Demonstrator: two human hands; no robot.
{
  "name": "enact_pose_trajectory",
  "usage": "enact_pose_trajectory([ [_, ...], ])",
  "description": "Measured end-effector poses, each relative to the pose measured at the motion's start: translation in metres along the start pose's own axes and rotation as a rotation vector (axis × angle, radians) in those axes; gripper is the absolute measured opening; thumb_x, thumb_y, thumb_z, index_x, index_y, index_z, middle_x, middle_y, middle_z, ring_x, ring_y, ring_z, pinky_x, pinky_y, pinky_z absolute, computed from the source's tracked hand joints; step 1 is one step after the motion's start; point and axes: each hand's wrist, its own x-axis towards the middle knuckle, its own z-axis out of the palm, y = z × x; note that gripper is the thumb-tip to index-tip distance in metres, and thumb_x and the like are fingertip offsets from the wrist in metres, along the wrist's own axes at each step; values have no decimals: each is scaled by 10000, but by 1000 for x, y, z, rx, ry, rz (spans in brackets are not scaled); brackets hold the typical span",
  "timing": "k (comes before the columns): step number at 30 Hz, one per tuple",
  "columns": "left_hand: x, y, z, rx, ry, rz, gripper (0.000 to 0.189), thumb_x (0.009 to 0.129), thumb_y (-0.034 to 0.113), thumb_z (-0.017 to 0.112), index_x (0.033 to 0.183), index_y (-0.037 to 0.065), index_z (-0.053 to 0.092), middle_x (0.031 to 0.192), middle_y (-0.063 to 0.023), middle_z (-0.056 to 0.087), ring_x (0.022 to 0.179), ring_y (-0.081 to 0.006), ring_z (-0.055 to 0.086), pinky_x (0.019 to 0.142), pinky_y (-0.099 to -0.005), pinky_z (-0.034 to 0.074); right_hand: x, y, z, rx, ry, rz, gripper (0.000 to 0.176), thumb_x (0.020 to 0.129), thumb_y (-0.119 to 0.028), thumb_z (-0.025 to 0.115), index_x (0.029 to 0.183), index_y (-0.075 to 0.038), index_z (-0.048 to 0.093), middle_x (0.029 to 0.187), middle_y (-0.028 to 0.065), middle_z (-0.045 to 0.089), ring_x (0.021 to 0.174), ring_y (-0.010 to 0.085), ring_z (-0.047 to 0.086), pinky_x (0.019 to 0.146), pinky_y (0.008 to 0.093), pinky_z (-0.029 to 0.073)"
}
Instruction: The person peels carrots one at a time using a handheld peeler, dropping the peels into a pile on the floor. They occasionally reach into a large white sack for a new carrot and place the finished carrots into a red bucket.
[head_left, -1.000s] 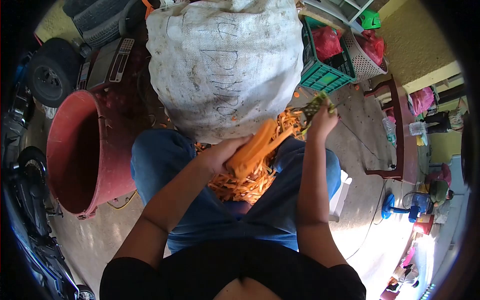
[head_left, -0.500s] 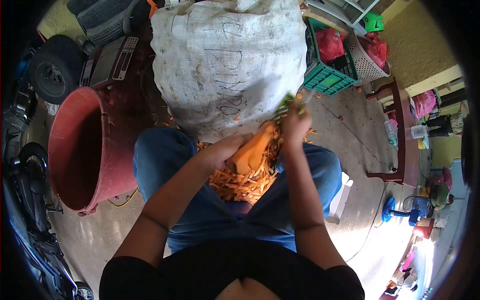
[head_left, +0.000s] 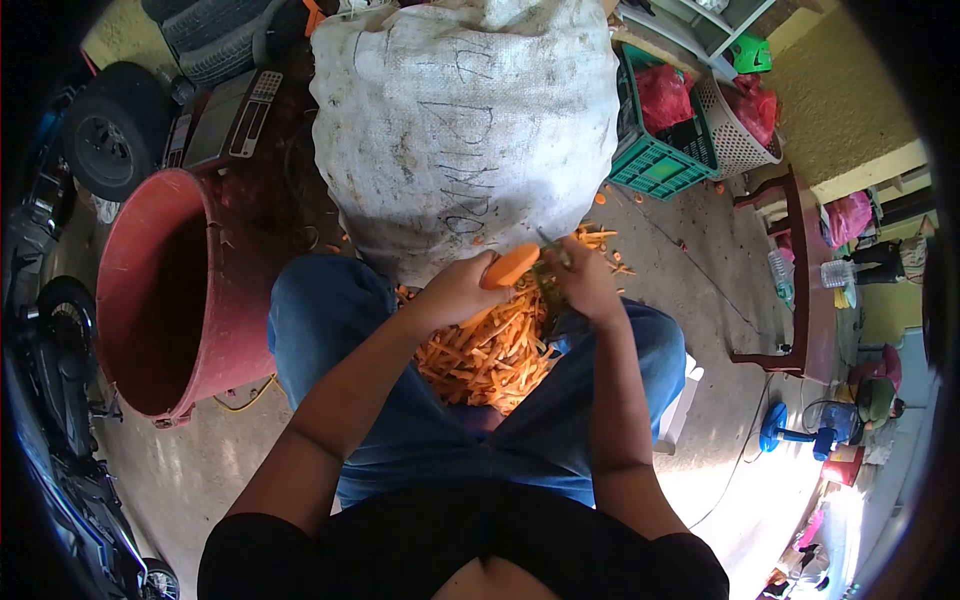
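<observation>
My left hand [head_left: 458, 291] is closed around a peeled-looking orange carrot [head_left: 512, 266], whose rounded end points up and right. Close beside that end, my right hand [head_left: 586, 283] is closed on a slim green tool [head_left: 553, 257] with a thin grey tip. The fingers partly cover the tool, and I cannot tell its exact kind. Beneath both hands, a heap of orange carrot peelings [head_left: 487, 350] lies between my knees.
A full white woven sack [head_left: 465, 130] stands right in front of me. To the left is a red barrel [head_left: 235, 300], with a scale [head_left: 222, 125] behind it. A green crate [head_left: 665, 165] and a white basket [head_left: 735, 135] sit at the back right, near a wooden bench [head_left: 800, 270].
The carrot has moved up and its lower end is now hidden by my left hand. My right hand has come down and slightly left with the green tool, closer to the carrot's end.
</observation>
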Motion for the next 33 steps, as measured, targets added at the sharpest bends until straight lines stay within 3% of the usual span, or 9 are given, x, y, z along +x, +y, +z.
enact_pose_trajectory([
  [4,4,-8,4,-42,136,43,367,694,278,592,896,-2,467,740,-172,559,704,-282,560,620,-340,417,-2,-4,20,-39,-131,6,175,723,-175,539,754,-11,485,657,220,518,670,385,508,574,419,398],
  [12,-7,18,-6,234,183,175,288,663,231,611,766,10,457,632,-182,528,626,-340,527,546,-376,405,-1,1,29,-49,-34,17,173,715,-172,529,741,-5,492,669,221,523,685,391,505,593,431,397],
  [16,-16,23,-13,254,162,165,282,676,226,611,800,11,477,667,-132,550,635,-273,548,568,-333,415,6,25,49,-46,0,77,166,720,-159,518,777,-4,517,706,227,534,714,375,516,623,413,403],
  [18,-34,42,-17,-533,-280,305,275,697,211,610,854,18,493,749,-52,536,689,-158,527,627,-279,414,4,30,49,-39,-129,113,172,726,-154,510,802,0,524,734,231,536,731,366,520,638,393,408],
  [21,-35,47,-13,-850,-329,308,298,698,162,622,923,25,483,825,-10,490,769,-100,476,708,-251,394,-2,27,63,289,-377,49,187,742,-139,500,844,12,541,778,197,562,760,296,550,690,335,420],
  [24,-17,28,-6,-619,-100,419,291,717,93,597,964,35,455,887,-46,499,839,-125,489,750,-260,391,-15,7,87,545,-443,-44,219,763,-137,499,932,-1,522,870,118,569,837,216,533,749,297,408],
  [29,-7,28,-6,-265,256,572,224,721,54,587,922,29,490,927,-56,531,867,-125,506,766,-251,392,-12,4,103,1271,-455,246,346,810,-192,492,1127,-79,409,1084,59,473,1002,140,437,838,270,359],
  [30,-7,28,-10,-265,258,576,224,721,54,587,922,29,490,927,-56,531,867,-125,506,766,-251,392,-10,4,97,1238,-354,396,341,809,-205,498,1114,-70,425,1077,67,480,994,132,444,838,267,358],
  [33,-12,19,-25,-540,263,352,282,694,64,625,940,16,495,925,-62,542,849,-125,521,757,-241,405,6,13,83,1156,-190,348,331,806,-188,497,1097,-41,437,1080,64,479,995,135,449,821,258,367],
])
